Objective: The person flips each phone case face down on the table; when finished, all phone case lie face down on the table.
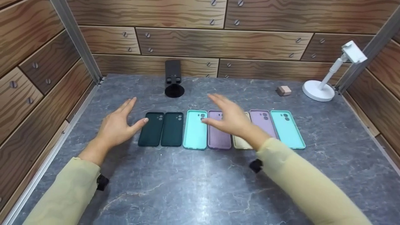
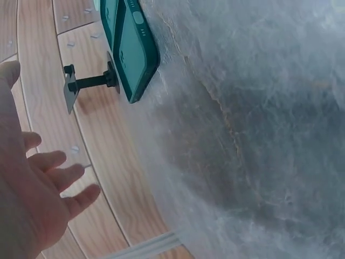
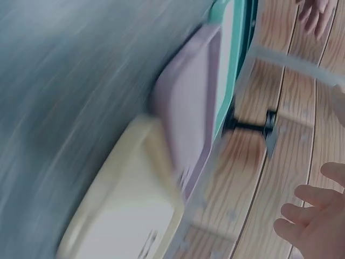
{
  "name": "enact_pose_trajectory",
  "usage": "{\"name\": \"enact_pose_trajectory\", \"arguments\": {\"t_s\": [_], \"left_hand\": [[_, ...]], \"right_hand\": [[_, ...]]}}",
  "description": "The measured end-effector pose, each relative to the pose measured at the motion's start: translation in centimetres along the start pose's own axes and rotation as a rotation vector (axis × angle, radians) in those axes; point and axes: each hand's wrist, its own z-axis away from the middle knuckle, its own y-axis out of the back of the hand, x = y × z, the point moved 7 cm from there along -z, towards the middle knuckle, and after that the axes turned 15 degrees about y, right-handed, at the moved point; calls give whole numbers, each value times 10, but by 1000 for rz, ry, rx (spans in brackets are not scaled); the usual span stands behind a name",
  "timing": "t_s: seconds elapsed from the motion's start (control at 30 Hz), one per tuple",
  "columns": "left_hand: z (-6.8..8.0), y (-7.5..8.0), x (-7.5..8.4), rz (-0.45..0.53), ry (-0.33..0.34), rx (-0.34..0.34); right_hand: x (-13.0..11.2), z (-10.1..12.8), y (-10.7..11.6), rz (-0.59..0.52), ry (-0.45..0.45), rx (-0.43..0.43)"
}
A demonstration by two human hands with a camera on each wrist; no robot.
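Several phone cases lie in a row across the table. From the left come two dark green cases, then a turquoise case, a purple case, a cream case, another purple case and another turquoise case. My left hand hovers beside the leftmost dark green case, fingers extended and thumb out, holding nothing. Over the purple and cream cases my right hand is held with fingers spread, also holding nothing; it partly hides them.
A black phone stand stands at the back of the table. Toward the back right are a small pinkish block and a white phone stand. Wood-patterned walls enclose the table's back and sides.
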Motion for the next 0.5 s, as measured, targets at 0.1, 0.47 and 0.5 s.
{"name": "enact_pose_trajectory", "arguments": {"t_s": [0.1,0.47,0.5], "left_hand": [[-3,-3,-4,85,25,-23],[-22,-18,-18,390,130,-102],[-24,-18,-20,398,144,-106]], "right_hand": [[-14,-18,-16,-41,24,-7],[-49,-66,-67,-144,106,-47],[-50,-70,-71,-153,107,-53]]}}
